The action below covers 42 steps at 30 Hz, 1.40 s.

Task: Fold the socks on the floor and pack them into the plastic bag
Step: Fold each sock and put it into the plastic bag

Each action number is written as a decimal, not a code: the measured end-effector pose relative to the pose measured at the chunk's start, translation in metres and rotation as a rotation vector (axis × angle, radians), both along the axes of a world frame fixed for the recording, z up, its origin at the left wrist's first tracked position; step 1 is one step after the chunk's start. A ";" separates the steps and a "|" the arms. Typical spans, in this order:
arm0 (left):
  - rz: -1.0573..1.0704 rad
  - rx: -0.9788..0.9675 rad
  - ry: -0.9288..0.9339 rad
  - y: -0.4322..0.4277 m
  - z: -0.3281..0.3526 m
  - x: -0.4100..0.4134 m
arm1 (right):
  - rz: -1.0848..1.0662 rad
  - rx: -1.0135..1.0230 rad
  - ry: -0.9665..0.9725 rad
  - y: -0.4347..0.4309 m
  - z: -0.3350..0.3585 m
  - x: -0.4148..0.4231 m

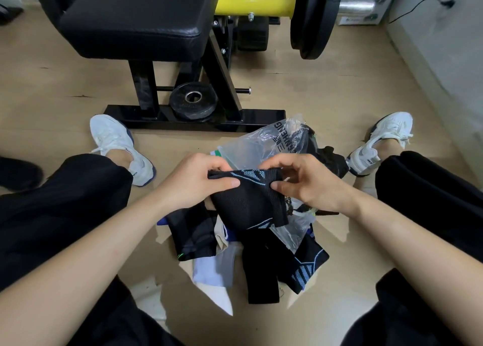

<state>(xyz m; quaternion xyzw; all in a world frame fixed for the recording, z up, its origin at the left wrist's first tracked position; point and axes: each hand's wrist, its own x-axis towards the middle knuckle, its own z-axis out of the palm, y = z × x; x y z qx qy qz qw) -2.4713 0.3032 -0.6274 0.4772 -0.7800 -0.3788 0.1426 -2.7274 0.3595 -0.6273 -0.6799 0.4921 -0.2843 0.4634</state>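
Note:
A black sock with light-blue pattern (248, 202) hangs folded over between both hands, above the pile. My left hand (198, 181) pinches its top left edge. My right hand (305, 183) pinches the top right edge, thumb on the front. Behind them lies the clear plastic bag (264, 144) with printed letters; dark socks show through it. On the floor below lies a heap of loose socks (245, 256): black ones with blue or green marks, white ones and a beige one. Part of the bag also shows under the held sock.
A black weight bench frame (193, 118) with a small weight plate (193, 100) stands just beyond the bag. Large plates on a yellow bar (261, 4) are behind it. My legs in black trousers and white shoes (120, 147) flank the pile on the tan floor.

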 end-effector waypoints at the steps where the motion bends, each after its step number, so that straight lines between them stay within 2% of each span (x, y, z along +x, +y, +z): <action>1: 0.037 0.019 0.034 0.001 0.000 -0.002 | -0.009 -0.031 0.006 0.001 0.001 0.001; 5: 0.154 0.090 0.161 0.003 0.000 -0.007 | 0.141 -0.304 0.213 0.006 0.003 0.013; 7: 0.184 0.122 0.199 0.004 0.001 -0.009 | 0.162 -0.341 0.265 0.007 0.000 0.018; 10: 0.229 0.128 0.240 0.008 0.004 -0.010 | 0.076 -0.363 0.277 0.007 -0.005 0.021; 14: 0.263 0.219 0.367 0.011 0.006 -0.011 | -0.131 -0.271 0.229 0.006 -0.002 0.015; 18: 0.303 0.228 0.342 0.012 0.000 -0.012 | -0.274 -0.189 0.153 0.003 0.002 0.007; 21: 0.319 0.140 0.337 0.013 -0.003 -0.017 | -0.289 -0.124 0.128 -0.001 0.000 0.002; 23: 0.322 0.061 0.339 0.016 -0.002 -0.019 | -0.217 -0.036 0.126 -0.001 0.003 0.000; 26: 0.297 -0.044 0.308 0.024 0.000 -0.021 | -0.142 0.098 0.028 -0.001 0.005 -0.001; 32: 0.100 -0.156 0.277 0.036 -0.009 -0.028 | -0.273 0.333 -0.489 0.006 0.008 0.016; 36: -0.087 -0.192 0.264 0.038 -0.013 -0.029 | -0.290 0.279 -0.511 0.008 0.004 0.021; 40: -0.035 -0.253 0.311 0.034 -0.010 -0.024 | -0.309 0.239 -0.466 0.003 0.001 0.012; 42: -0.046 -0.207 0.316 0.030 -0.007 -0.020 | -0.279 0.242 -0.496 0.000 0.003 0.006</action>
